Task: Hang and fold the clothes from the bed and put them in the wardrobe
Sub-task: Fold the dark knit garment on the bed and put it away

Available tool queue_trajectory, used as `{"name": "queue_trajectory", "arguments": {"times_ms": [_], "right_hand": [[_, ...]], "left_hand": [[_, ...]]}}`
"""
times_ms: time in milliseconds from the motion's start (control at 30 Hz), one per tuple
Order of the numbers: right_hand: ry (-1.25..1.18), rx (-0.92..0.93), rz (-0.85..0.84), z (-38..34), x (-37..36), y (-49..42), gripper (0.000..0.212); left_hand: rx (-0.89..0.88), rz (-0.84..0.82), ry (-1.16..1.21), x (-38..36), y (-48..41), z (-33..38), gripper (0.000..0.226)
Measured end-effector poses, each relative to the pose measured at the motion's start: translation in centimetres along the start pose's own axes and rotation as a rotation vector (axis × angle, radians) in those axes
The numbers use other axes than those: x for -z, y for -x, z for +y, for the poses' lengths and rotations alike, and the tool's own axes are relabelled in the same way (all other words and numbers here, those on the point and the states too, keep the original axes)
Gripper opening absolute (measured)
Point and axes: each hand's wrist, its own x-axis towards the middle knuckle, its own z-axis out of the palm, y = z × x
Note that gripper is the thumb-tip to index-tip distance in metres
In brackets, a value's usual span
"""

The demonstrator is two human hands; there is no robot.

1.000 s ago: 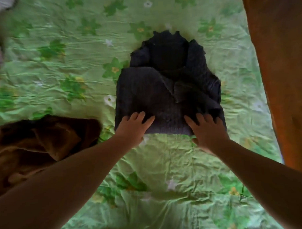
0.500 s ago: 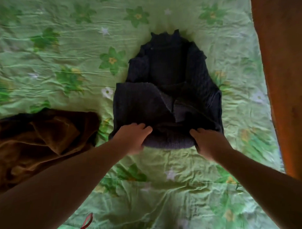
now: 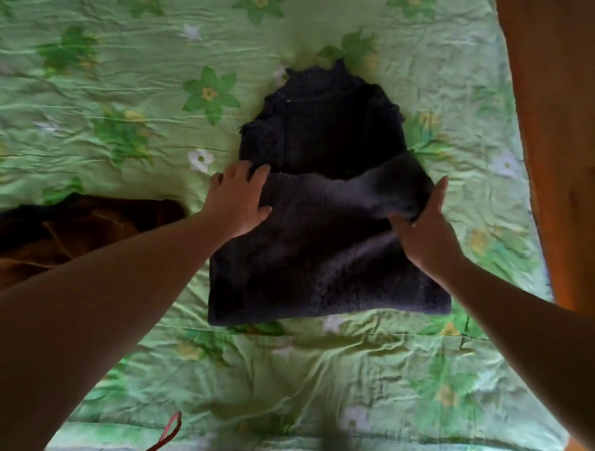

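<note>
As the dark knit sweater (image 3: 324, 258) lies on the green floral bedsheet (image 3: 116, 96), hem doubled up over its chest, the left hand (image 3: 236, 202) presses spread fingers flat on the fold's left corner and the right hand (image 3: 424, 231) pinches the right corner.

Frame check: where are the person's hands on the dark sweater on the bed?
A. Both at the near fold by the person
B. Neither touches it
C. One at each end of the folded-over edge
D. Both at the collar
C: on the dark sweater, the left hand lies on the left end of the folded-over edge and the right hand pinches its right end, while the collar and the near fold are untouched.
</note>
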Motion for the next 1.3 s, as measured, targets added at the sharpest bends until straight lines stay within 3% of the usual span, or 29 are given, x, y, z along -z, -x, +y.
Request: {"name": "queue_trajectory", "arguments": {"times_ms": [67,100,167,233,333,433,500,567,633,700,767,867,967,1033,1100,1200,1300], "right_hand": [[0.194,-0.086,0.041,-0.3,0.5,-1.2,0.103],[0.338,-0.022,0.075,-0.7,0.6,-1.7,0.099],[0.565,0.280,0.107,-2.5,0.3,-2.8,0.087],[0.745,0.513,-0.046,-4.4,-0.4,-4.4,0.085],[0.993,0.480,-0.253,-6.0,-1.0,-6.7,0.096],[1.192,0.513,-0.236,-6.4,-0.3,-7.7,0.075],[1.209,0.576,-0.242,-6.9,0.3,-7.6,0.055],[1.177,0.652,-0.278,-7.1,0.7,-7.1,0.050],[1.081,0.620,-0.297,-6.7,0.8,-6.5,0.061],[0.960,0.450,-0.356,-6.5,1.1,-6.2,0.087],[0.977,0.362,-0.355,-6.8,1.4,-5.8,0.086],[1.137,0.584,-0.117,-7.6,1.5,-4.9,0.042],[1.158,0.881,-0.037,-6.3,1.9,-3.1,0.034],[1.058,1.019,-0.087,-3.9,2.6,-0.6,0.031],[1.084,1.044,-0.218,-0.9,3.0,2.0,0.033],[1.216,0.914,-0.568,2.2,3.2,4.6,0.044],[0.928,0.806,-0.525,2.6,3.0,4.6,0.071]], "left_hand": [[0.026,-0.095,-0.028,0.2,-1.0,-0.3,0.088],[0.020,-0.094,-0.060,0.4,-1.3,-0.3,0.089],[0.003,-0.062,-0.101,1.0,-2.1,-0.1,0.084],[-0.030,-0.080,-0.064,1.7,-2.6,-0.1,0.059],[-0.116,-0.184,0.098,2.1,-2.7,0.0,0.022],[-0.223,-0.196,0.148,2.1,-1.8,-0.2,0.021],[-0.274,-0.164,0.141,2.0,-0.7,-0.6,0.030],[-0.307,-0.134,0.144,1.6,0.5,-1.0,0.038],[-0.334,-0.130,0.137,1.2,1.8,-1.1,0.039],[-0.368,-0.131,0.099,0.7,2.9,-0.9,0.035],[-0.409,-0.129,0.051,0.5,3.7,-0.5,0.033],[-0.429,-0.112,-0.029,0.1,4.5,0.1,0.039],[-0.461,-0.024,-0.052,-0.7,6.3,0.4,0.039],[-0.507,-0.017,-0.061,-1.9,8.6,0.2,0.041],[-0.526,-0.079,-0.124,-3.3,11.0,0.1,0.045],[-0.497,-0.220,-0.156,-4.8,13.5,0.2,0.047],[-0.473,-0.097,-0.066,-4.4,13.7,0.5,0.056]]}}
